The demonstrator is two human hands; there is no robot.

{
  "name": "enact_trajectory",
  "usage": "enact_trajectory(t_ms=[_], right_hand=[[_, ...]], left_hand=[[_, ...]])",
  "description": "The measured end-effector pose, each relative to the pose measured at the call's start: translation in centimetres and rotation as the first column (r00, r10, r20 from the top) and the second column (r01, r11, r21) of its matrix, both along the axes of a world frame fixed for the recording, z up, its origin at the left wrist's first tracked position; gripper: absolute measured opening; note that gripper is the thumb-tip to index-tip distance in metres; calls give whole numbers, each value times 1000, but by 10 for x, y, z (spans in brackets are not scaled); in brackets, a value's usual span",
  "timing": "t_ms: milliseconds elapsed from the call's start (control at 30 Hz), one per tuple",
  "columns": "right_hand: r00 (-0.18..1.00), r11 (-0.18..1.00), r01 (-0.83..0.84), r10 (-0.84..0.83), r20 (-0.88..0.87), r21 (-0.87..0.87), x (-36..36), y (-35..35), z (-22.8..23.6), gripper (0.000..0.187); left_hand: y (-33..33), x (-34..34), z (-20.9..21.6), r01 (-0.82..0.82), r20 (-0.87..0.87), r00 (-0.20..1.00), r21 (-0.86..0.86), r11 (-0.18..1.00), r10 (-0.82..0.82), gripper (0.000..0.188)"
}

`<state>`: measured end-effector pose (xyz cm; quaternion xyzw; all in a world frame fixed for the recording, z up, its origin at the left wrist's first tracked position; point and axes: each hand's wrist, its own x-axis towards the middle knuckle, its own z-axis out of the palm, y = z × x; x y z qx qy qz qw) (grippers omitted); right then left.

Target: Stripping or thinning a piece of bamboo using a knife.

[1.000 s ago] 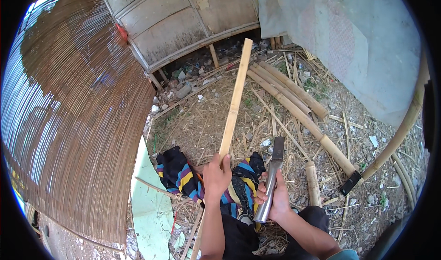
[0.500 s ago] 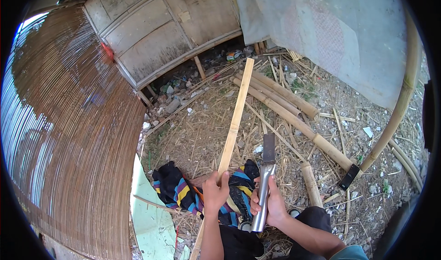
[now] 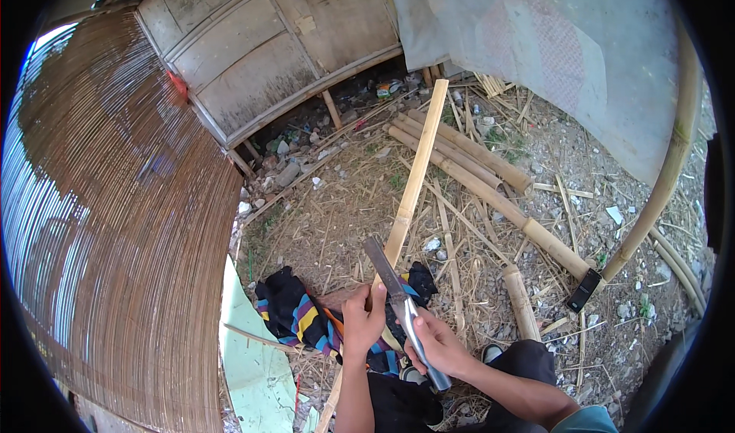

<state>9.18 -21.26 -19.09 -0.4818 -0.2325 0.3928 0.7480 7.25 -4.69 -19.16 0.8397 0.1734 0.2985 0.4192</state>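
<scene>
My left hand is closed round a long, pale bamboo strip. The strip slants from below my wrist up and away to the right. In my right hand is a knife with a dark, straight blade and a shiny metal tube for a handle. Its blade lies across the strip just above my left thumb, tip toward the upper left; whether the edge touches the strip I cannot tell. Under my hands lies a black cloth with coloured stripes, over my leg or the ground.
Several bamboo poles lie ahead on the right, with a short bamboo piece nearer. A small black device rests by a leaning pole. A slatted screen stands left, a pale green sheet beside it. Straw and rubble cover the ground.
The knife has swung left from beside the strip to lie across it, its blade now tilted to the upper left. The strip's far end has moved right and slightly up.
</scene>
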Motion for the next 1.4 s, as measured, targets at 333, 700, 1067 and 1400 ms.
enact_trajectory(t_ms=[333, 700, 1067, 1400], right_hand=[[956, 984, 173, -158, 247, -37, 6, -1, -11, 36], [542, 893, 430, -135, 830, -136, 16, -15, -8, 40], [72, 832, 536, 125, 990, -144, 60, 3, 0, 42], [286, 825, 523, 65, 956, -213, 88, 21, -17, 23]], left_hand=[[-20, -9, 8, -107, 25, 994, -17, 994, 107, 37], [-23, -11, 4, -203, -134, 970, 15, 979, 203, 34], [-6, -13, -1, -298, -57, 954, -83, 951, 294, 33], [-3, -16, 0, -368, -98, 926, -28, 929, 364, 33]])
